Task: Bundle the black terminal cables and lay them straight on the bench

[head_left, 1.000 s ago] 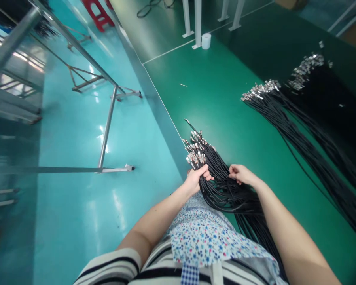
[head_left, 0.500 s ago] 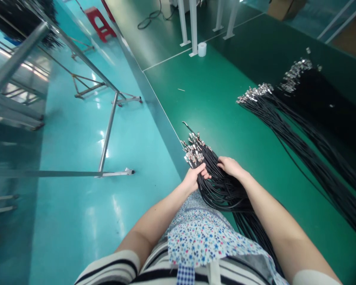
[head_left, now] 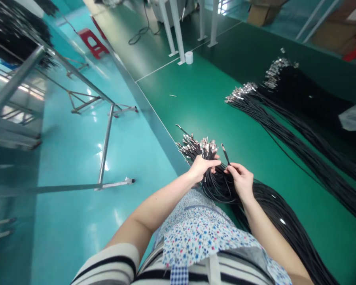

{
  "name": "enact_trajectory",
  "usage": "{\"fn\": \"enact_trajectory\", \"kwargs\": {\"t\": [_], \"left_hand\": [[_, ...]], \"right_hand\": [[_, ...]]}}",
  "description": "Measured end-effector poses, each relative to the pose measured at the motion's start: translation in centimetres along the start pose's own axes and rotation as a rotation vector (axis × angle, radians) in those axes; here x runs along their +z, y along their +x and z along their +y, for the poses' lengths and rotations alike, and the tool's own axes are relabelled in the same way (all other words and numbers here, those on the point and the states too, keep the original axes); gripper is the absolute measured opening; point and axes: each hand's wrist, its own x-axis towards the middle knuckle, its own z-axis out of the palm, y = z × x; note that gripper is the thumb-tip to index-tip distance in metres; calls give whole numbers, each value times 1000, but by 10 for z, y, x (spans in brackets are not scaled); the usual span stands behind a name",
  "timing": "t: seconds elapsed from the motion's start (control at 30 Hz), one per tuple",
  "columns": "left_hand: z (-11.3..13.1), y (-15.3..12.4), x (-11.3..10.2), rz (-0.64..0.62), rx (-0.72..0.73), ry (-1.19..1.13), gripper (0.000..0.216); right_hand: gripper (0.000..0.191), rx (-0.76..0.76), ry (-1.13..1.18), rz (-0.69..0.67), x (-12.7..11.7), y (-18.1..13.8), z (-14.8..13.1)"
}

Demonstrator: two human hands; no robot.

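A thick bundle of black cables (head_left: 218,186) with silvery metal connector ends lies at the near edge of the green table. My left hand (head_left: 202,167) is wrapped round part of this bundle, just below the connectors, its thumb pointing right. Just to the right, my right hand (head_left: 240,178) pinches a single black cable (head_left: 226,155), whose metal tip points up and away from the others. The cable lengths trail under my right forearm toward the lower right. One cable end sticks out at the upper left of the bundle.
More black cable bundles (head_left: 273,114) with metal ends lie on the right of the green table (head_left: 192,107). A white roll (head_left: 189,57) stands beside white table legs. On the left are a metal rack frame (head_left: 106,146) and a red stool (head_left: 92,42) on the blue floor.
My right hand has lifted a single cable out beside the bundle, its tip now upright. My left hand has moved slightly right, its grip turned over the bundle. The head view has shifted.
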Motion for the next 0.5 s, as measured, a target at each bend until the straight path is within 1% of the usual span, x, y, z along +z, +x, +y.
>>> {"fn": "enact_trajectory", "kwargs": {"t": [0.1, 0.2, 0.27, 0.3, 0.4, 0.47, 0.5], "left_hand": [[21, 3, 34, -108, 25, 148, 21], [40, 10, 72, -217, -37, 284, 20], [47, 17, 93, -242, -88, 359, 23], [49, 21, 102, -255, -101, 386, 22], [50, 31, 117, -337, -147, 388, 20], [52, 34, 121, -383, -195, 344, 18], [54, 35, 121, -378, -212, 312, 17]], "right_hand": [[22, -71, -37, 76, -7, -7, -16], [20, -130, -35, 175, -18, -7, -26], [22, -139, -8, 213, -29, -6, -29], [23, -140, 3, 210, -35, -5, -30], [28, -173, -15, 165, -54, -7, -34], [30, -227, -53, 140, -67, -16, -35], [30, -259, -68, 137, -73, -23, -34]]}}
